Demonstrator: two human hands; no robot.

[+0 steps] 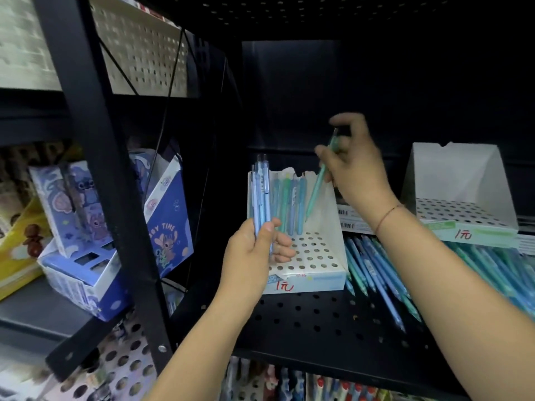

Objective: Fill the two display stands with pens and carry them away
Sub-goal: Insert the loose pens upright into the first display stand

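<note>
1. Several blue plastic pens are gripped upright by the left hand before a white perforated cardboard stand.
2. One teal pen is pinched, tilted over it, by the right hand.
3. A second such stand is set farther right.

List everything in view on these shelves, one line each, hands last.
shelf: one, black, perforated, centre and right
left display stand: one, white, middle of the shelf, partly filled
right display stand: one, white, right side of the shelf, no pens visible in it
standing pens: about five, blue and teal, back row of the left display stand
loose pens: many, blue and teal, lying on the shelf to the right of the left display stand
cartoon boxes: several, blue, neighbouring shelf at left
yellow box: one, yellow, far left edge
pen bundle: several, blue, held upright before the left display stand
single pen: one, teal, tilted over the left display stand
left hand: grips the pen bundle
right hand: pinches the single pen
</note>
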